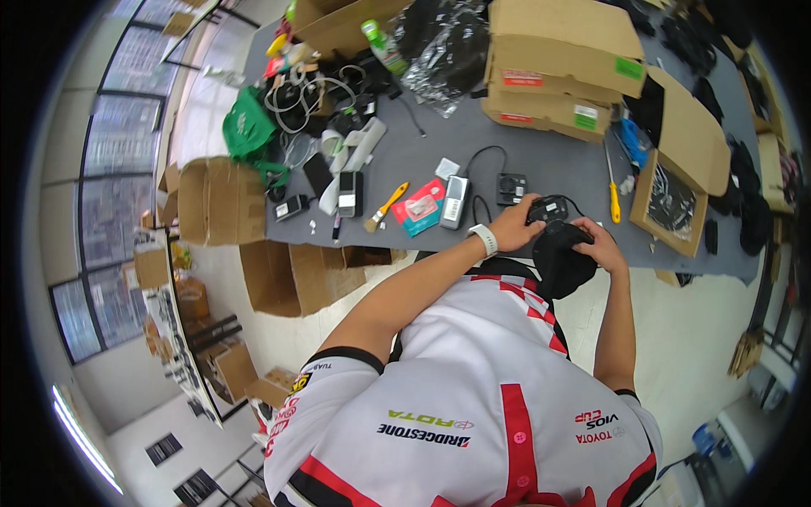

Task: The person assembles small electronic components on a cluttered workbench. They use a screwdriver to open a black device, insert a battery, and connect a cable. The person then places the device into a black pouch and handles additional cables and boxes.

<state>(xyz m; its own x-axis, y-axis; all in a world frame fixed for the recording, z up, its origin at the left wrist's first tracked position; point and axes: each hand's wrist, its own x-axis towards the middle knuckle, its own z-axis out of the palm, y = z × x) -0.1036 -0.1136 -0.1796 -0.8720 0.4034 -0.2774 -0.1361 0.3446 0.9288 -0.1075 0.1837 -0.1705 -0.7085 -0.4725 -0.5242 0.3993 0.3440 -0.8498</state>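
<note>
At the table's near edge, my left hand (512,226) is closed on a small black device (549,209) with a pale label and a thin black cable. My right hand (601,247) grips a soft black cloth piece (564,264), perhaps a cap or pouch, which hangs over the edge in front of my shirt. The device and the cloth meet between my hands; whether they are joined, I cannot tell. Just beyond lies a black boxy unit (511,188) with a round lens-like face. A grey-white handheld box (454,203) with a cable stands left of it.
Left of my hands are a red and teal packet (420,208) and a yellow-handled brush (387,207). A yellow screwdriver (614,198) and an open cardboard box (667,211) lie to the right. Stacked cartons (557,59) and a tangle of cables (304,97) occupy the far side.
</note>
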